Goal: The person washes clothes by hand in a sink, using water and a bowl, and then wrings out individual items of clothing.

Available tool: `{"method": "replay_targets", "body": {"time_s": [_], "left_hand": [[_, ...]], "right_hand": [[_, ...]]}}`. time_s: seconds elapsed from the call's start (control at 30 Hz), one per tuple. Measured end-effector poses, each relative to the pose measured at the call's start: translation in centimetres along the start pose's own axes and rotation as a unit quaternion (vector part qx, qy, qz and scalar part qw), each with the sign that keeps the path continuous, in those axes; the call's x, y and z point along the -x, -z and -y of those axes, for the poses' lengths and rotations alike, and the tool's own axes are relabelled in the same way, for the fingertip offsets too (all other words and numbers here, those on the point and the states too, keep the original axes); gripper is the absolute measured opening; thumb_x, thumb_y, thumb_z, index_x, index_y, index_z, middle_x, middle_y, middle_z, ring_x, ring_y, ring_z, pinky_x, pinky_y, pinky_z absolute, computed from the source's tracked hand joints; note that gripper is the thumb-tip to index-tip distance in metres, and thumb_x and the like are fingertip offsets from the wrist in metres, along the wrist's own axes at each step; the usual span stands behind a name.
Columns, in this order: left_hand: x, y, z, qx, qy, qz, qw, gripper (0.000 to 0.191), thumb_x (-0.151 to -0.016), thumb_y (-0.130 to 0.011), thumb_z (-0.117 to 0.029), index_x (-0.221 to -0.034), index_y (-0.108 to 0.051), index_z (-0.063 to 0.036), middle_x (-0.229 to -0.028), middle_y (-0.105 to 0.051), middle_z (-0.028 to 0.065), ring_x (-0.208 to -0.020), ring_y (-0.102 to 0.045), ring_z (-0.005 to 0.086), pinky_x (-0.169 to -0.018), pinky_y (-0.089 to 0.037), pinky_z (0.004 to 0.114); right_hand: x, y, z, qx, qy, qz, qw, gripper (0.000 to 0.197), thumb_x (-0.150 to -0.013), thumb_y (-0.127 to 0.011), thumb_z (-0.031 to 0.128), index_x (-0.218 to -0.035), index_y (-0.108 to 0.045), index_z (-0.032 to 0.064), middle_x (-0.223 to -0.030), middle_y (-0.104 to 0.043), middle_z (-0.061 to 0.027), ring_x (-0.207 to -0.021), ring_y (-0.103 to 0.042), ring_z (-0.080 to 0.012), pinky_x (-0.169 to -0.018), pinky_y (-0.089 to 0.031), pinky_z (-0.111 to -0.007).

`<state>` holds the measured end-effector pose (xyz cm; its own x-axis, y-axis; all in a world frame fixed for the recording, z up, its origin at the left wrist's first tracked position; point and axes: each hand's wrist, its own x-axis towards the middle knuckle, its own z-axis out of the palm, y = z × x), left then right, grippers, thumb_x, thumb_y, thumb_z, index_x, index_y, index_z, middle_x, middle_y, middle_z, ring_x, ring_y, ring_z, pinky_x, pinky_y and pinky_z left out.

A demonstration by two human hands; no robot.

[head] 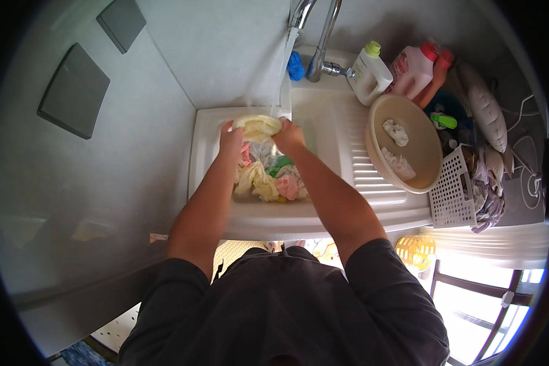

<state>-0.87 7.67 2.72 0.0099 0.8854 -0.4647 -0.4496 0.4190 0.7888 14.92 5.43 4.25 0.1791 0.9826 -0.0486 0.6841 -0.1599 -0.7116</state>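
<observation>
My left hand point(232, 139) and my right hand point(289, 137) grip opposite ends of a pale yellow cloth point(256, 127). It is bunched and held up over the far part of the white laundry sink point(256, 215). Below it in the basin lie wet garments: a cream-yellow piece point(261, 181), a pink piece point(287, 186), a green piece point(278, 167) and some whitish cloth. A thin stream of water falls behind the cloth, near my right hand. My fingertips are partly hidden by the fabric.
A chrome faucet point(320, 59) stands behind the sink, a blue scrubber point(295, 66) beside it. On the ribbed washboard point(379, 187) leans a beige basin point(373, 132) holding two white cloths. Detergent bottles point(370, 75) and a perforated white basket point(453, 194) with clothes are at right. A wall borders the left.
</observation>
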Motion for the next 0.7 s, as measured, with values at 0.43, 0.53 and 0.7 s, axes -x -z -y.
{"method": "replay_targets", "body": {"time_s": [0.43, 0.53, 0.7], "left_hand": [[2.1, -0.3, 0.6, -0.015, 0.023, 0.321, 0.947, 0.055, -0.071, -0.064, -0.007, -0.121, -0.04, -0.0052, -0.109, -0.052, 0.008, -0.099, -0.052, 0.0181, -0.083, -0.043, 0.032], [0.0, 0.0, 2.7, 0.079, 0.044, 0.254, 0.963, 0.042, -0.071, -0.06, -0.005, -0.111, -0.047, -0.0042, -0.097, -0.056, 0.0074, -0.089, -0.056, 0.0197, -0.078, -0.046, 0.033], [-0.1, -3.8, 4.3, 0.258, 0.027, 0.208, 0.943, 0.027, -0.081, -0.045, -0.02, -0.101, -0.05, -0.0039, -0.092, -0.057, 0.0066, -0.085, -0.056, 0.0183, -0.074, -0.046, 0.032]], "right_hand": [[-1.0, 4.9, 4.3, -0.088, 0.08, 0.207, 0.971, 0.039, -0.071, -0.06, 0.02, -0.107, -0.056, 0.006, -0.096, -0.059, -0.0162, -0.086, -0.057, -0.0281, -0.077, -0.044, -0.032], [-1.1, 3.2, 3.0, -0.416, -0.022, 0.231, 0.879, 0.044, -0.076, -0.059, 0.033, -0.107, -0.056, 0.0025, -0.103, -0.055, -0.0177, -0.092, -0.054, -0.028, -0.081, -0.041, -0.032], [-1.3, -0.1, 4.1, -0.115, 0.068, -0.093, 0.987, 0.057, -0.08, -0.051, 0.049, -0.1, -0.056, -0.0045, -0.106, -0.052, -0.022, -0.099, -0.051, -0.031, -0.084, -0.039, -0.036]]}}
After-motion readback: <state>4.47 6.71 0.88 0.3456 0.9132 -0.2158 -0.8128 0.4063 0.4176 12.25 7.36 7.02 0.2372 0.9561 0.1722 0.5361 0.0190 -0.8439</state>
